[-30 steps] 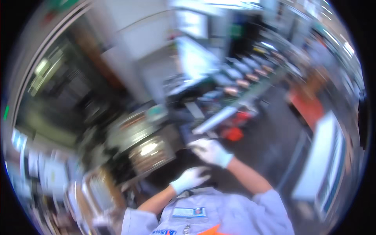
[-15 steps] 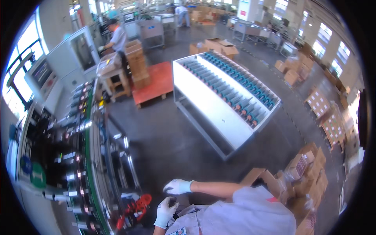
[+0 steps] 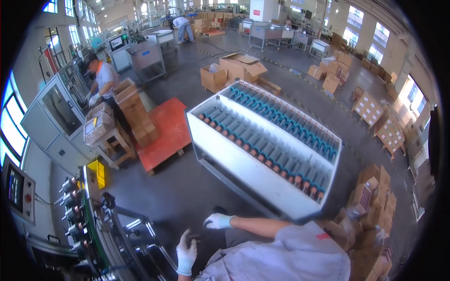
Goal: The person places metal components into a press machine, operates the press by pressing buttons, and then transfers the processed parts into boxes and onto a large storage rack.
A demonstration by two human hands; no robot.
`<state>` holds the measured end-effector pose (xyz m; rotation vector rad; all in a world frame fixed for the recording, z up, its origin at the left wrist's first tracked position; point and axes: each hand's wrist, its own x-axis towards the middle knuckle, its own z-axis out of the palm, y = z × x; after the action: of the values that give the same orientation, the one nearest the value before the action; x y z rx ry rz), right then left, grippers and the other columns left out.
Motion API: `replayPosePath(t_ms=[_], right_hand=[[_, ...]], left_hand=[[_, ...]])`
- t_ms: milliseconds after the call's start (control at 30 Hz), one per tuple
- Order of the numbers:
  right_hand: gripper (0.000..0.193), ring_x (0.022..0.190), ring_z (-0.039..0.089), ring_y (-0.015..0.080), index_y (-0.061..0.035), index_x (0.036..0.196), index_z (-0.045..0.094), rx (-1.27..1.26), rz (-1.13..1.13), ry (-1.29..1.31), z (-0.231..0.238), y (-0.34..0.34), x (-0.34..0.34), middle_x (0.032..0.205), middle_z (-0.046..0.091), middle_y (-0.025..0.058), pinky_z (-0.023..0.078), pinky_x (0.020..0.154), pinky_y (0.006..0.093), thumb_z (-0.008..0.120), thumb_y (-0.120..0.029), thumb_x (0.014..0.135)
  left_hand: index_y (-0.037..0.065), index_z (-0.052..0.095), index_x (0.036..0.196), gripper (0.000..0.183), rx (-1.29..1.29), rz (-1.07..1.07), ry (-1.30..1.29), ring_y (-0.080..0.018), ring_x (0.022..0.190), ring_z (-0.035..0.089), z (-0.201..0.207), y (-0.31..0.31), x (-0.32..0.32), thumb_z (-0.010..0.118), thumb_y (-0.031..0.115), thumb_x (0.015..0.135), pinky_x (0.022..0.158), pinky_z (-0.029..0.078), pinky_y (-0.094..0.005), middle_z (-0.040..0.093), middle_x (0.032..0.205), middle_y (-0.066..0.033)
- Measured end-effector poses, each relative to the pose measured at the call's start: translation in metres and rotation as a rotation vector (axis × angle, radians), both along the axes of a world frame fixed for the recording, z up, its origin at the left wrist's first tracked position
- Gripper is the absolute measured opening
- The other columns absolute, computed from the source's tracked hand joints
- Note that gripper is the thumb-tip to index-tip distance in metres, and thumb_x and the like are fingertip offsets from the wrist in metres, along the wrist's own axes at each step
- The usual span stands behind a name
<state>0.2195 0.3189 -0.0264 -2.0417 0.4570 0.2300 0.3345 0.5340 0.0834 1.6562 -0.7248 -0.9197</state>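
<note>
Both of my hands wear white gloves with dark fingertips. My left hand [image 3: 186,253] is raised at the bottom, its fingers stretched out and partly apart, with nothing seen in it. A little above and to the right, my right hand [image 3: 218,221] hangs in front of my body, fingers loosely bent and apparently empty. Neither hand touches anything visible. Ahead stands a white rack cart [image 3: 262,173] on a metal frame. Two rows of grey cylindrical parts [image 3: 262,149] lie in it, with teal and copper-coloured ends. The cart's near side is just beyond my right hand.
At the lower left runs a conveyor line [image 3: 93,225] with a yellow bin [image 3: 97,173] at its end. A red pallet [image 3: 168,136] bears a stack of cartons [image 3: 136,112], beside a co-worker [image 3: 105,79] at a machine. Piled cartons [image 3: 370,210] stand to my right.
My view has swung, so the cart appears lower and nearer and the conveyor has slid toward the lower left. My left hand's fingers have straightened. Red tools beside it have left the view.
</note>
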Motion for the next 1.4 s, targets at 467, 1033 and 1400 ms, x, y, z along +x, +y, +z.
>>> replayPosePath(t_ms=[467,1033,1400], right_hand=[[0.03,0.079,0.067,0.0115,-0.001,0.122,0.067,0.461,0.246,0.068,0.054,-0.191,0.309,0.099,0.072,0.0075,0.054,0.071,0.0271,0.058,-0.016,0.098],[0.051,0.104,0.06,0.0109,0.0008,0.139,0.052,0.702,0.613,-0.067,0.212,-0.013,0.775,0.12,0.065,0.0054,0.048,0.086,0.0257,0.069,-0.019,0.095],[0.035,0.077,0.065,0.012,-0.0119,0.111,0.063,0.591,0.841,0.658,0.151,0.088,0.91,0.093,0.067,0.0012,0.058,0.065,0.0341,0.076,-0.036,0.089]], left_hand=[[0.003,0.037,0.152,0.069,0.05,0.842,0.011,-0.0204,0.125,0.057,0.039,-0.136,0.181,0.07,0.014,0.093,0.103,0.047,-0.0323,0.055,0.143,-0.0172],[-0.015,0.038,0.144,0.084,0.113,1.866,-0.119,-0.0274,0.124,0.056,0.104,0.079,0.444,0.076,0.034,0.088,0.102,0.045,-0.0341,0.056,0.135,-0.0265],[0.009,0.063,0.113,0.033,-0.146,1.878,0.589,-0.0167,0.081,0.07,0.057,0.121,0.499,0.074,0.03,0.091,0.063,0.06,-0.0346,0.07,0.096,-0.0051]])
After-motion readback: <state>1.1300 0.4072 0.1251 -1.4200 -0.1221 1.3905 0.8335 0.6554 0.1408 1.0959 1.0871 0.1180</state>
